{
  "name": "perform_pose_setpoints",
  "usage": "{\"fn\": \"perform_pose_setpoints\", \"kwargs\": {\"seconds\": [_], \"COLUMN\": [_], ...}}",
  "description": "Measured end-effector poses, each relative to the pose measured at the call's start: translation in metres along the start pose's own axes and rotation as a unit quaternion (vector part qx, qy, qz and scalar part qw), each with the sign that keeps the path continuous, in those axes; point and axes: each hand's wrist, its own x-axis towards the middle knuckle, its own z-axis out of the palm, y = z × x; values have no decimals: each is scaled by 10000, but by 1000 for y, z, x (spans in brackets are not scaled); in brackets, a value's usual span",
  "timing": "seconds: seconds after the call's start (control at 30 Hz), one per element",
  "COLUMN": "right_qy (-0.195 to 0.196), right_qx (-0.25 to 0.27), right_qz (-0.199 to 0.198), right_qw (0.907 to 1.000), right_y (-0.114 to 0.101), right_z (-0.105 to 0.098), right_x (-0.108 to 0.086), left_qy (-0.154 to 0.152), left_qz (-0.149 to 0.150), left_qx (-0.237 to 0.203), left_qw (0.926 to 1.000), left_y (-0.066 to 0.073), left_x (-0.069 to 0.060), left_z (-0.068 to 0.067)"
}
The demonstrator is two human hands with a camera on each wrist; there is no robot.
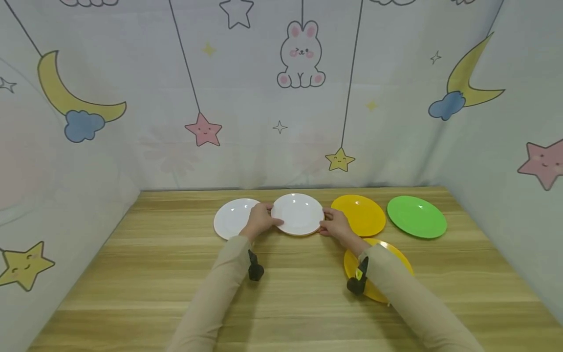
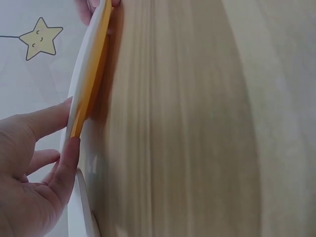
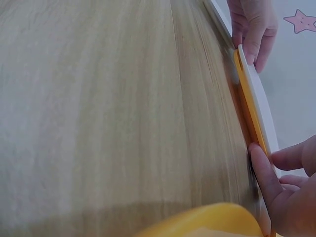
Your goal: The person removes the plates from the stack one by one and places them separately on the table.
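Note:
A white plate (image 1: 297,214) sits stacked on a yellow-orange plate (image 2: 95,79) near the back middle of the table. My left hand (image 1: 259,221) pinches the left rims of both, thumb and fingers on either side. At the opposite rim, my right hand (image 1: 337,226) grips the same pair. From the right wrist view the stack lies close to the wood, but I cannot tell whether it touches. Another white plate (image 1: 232,217) lies just left, partly behind my left hand. Beyond my right hand is a yellow plate (image 1: 360,215).
A green plate (image 1: 417,216) lies at the back right of the wooden table (image 1: 290,303). Nearer, a second yellow plate (image 1: 398,256) is partly covered by my right forearm. A patterned cloth backdrop (image 1: 264,98) rises behind the table's back edge.

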Motion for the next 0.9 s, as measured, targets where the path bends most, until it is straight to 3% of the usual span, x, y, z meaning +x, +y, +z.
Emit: {"fn": "perform_pose_setpoints", "kwargs": {"seconds": [0.5, 0.73, 0.9], "right_qy": [-1, 3, 11], "right_qx": [80, 162, 206], "right_qz": [-68, -87, -84], "right_qw": [9999, 9998, 9998], "right_y": [0, 1, 2], "right_z": [2, 1, 1], "right_x": [0, -1, 0], "left_qy": [-36, -23, -69], "left_qz": [-462, -344, -659], "left_qx": [-883, -1210, -1869], "left_qw": [9950, 9920, 9801], "left_y": [-7, -18, -11], "left_x": [7, 16, 11], "left_z": [3, 8, 5]}}
